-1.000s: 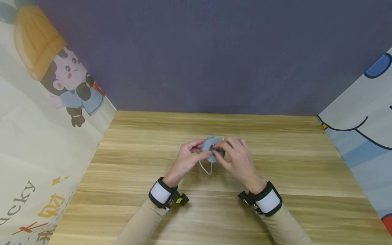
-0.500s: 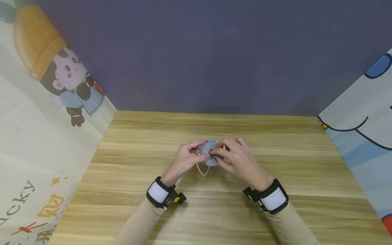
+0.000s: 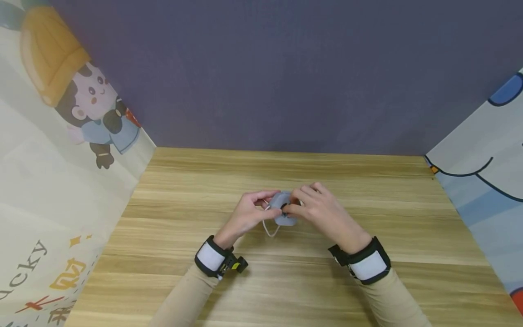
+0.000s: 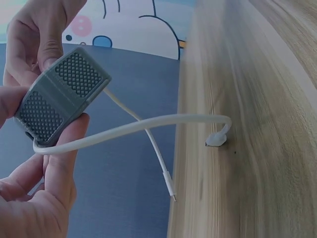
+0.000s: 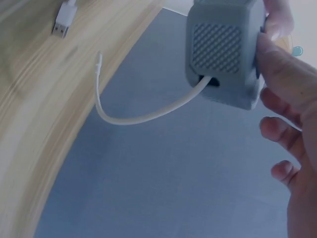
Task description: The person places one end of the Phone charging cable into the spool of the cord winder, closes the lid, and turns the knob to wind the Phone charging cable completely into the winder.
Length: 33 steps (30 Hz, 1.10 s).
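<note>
A grey cable winder (image 3: 288,221) with textured sides (image 4: 78,74) is held above the table, between both hands. My left hand (image 3: 248,212) grips its left side, thumb on the face and fingers behind. At the dark centre of that face, the thumb and bent fingers of my right hand (image 3: 320,210) pinch a part that they mostly hide. White cable (image 5: 143,118) comes out of slots in the winder and hangs in loops. One end carries a USB-A plug (image 5: 63,22); the other has a slim plug (image 4: 170,184).
The wood-grain table (image 3: 286,281) lies beneath the hands. A dark blue panel (image 3: 261,77) stands along its back edge, with cartoon-printed panels (image 3: 482,150) at the sides. Each wrist wears a strapped-on camera (image 3: 241,265).
My right hand has turned, its wrist swinging outward to the right while its fingers stay at the winder's centre. The winder has dropped slightly lower in view, and the cable loop has shifted left.
</note>
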Tool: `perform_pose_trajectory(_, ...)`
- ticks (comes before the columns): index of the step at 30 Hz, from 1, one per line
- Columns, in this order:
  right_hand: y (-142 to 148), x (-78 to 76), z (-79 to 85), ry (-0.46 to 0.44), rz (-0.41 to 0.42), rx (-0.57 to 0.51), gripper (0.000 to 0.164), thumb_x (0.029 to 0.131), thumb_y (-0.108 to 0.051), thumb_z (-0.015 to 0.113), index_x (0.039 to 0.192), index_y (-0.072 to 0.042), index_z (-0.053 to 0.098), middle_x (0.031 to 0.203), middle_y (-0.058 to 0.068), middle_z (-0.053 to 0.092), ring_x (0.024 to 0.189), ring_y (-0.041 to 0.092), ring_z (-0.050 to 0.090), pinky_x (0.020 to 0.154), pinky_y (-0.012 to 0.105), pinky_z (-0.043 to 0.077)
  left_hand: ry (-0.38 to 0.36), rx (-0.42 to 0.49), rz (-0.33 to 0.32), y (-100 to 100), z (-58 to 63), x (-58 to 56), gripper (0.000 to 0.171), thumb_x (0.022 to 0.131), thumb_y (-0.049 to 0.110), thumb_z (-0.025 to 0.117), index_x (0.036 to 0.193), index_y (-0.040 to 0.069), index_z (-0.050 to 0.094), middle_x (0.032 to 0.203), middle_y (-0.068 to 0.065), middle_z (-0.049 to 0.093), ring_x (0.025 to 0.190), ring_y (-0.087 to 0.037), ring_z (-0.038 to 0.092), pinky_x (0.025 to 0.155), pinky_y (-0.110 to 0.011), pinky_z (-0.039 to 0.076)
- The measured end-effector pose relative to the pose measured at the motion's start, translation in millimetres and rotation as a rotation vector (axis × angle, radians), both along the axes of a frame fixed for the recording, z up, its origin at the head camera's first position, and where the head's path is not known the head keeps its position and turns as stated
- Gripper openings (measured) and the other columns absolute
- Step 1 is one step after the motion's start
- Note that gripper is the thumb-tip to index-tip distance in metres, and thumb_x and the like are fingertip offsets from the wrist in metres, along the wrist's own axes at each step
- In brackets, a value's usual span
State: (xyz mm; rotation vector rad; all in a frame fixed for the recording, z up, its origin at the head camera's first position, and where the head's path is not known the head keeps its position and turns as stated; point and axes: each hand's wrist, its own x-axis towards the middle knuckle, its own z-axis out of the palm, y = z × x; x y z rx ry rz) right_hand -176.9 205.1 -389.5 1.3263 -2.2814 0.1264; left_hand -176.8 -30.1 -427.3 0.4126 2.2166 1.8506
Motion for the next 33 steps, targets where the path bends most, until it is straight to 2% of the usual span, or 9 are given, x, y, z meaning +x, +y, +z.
perform_pose_trajectory(7,2,-2.4,-2.1,0.057,0.043,-0.022,0.028,0.073,-0.020,0.088,0.098,-0.023,0.077,0.093,-0.001,0.060,0.087,0.018,0.058,0.077,0.034,0.047,-0.011,0.021,-0.034,0,0.0,-0.1,0.051,0.090,0.014,0.078,0.137,-0.001,0.064,0.120,-0.016,0.072,0.089,-0.015,0.062,0.076,-0.024,0.050)
perform_pose_trajectory(13,3,-2.6,-2.4,0.066,0.048,-0.054,0.015,0.086,-0.033,0.074,0.095,-0.021,0.075,0.091,-0.001,0.060,0.086,0.019,0.059,0.077,0.035,0.048,-0.034,0.041,-0.036,0,-0.9,0.1,0.052,0.089,0.015,0.078,0.136,-0.001,0.064,0.117,-0.015,0.072,0.089,-0.015,0.063,0.075,-0.024,0.051)
perform_pose_trajectory(17,3,-1.5,-3.9,0.060,0.025,-0.090,0.022,0.094,-0.040,0.066,0.096,-0.019,0.074,0.091,-0.001,0.062,0.085,0.018,0.060,0.074,0.035,0.046,-0.045,0.067,-0.028,2,-0.4,0.2,0.052,0.089,0.014,0.078,0.137,0.000,0.063,0.115,-0.016,0.071,0.089,-0.015,0.064,0.075,-0.023,0.053)
perform_pose_trajectory(24,0,-1.6,-10.9,0.088,0.006,-0.210,0.029,0.101,-0.039,0.062,0.092,-0.016,0.076,0.088,-0.001,0.065,0.079,0.018,0.059,0.070,0.034,0.044,-0.079,0.107,0.000,4,0.0,0.4,0.053,0.089,0.010,0.078,0.138,-0.002,0.062,0.113,-0.014,0.070,0.087,-0.013,0.065,0.075,-0.023,0.054)
perform_pose_trajectory(33,-4,0.6,-18.3,0.111,-0.055,-0.311,0.034,0.101,-0.040,0.062,0.091,-0.012,0.077,0.086,0.002,0.065,0.075,0.021,0.059,0.071,0.040,0.046,-0.095,0.137,0.021,6,0.6,1.9,0.052,0.089,0.008,0.078,0.138,-0.003,0.062,0.107,-0.013,0.070,0.087,-0.014,0.065,0.075,-0.026,0.058)
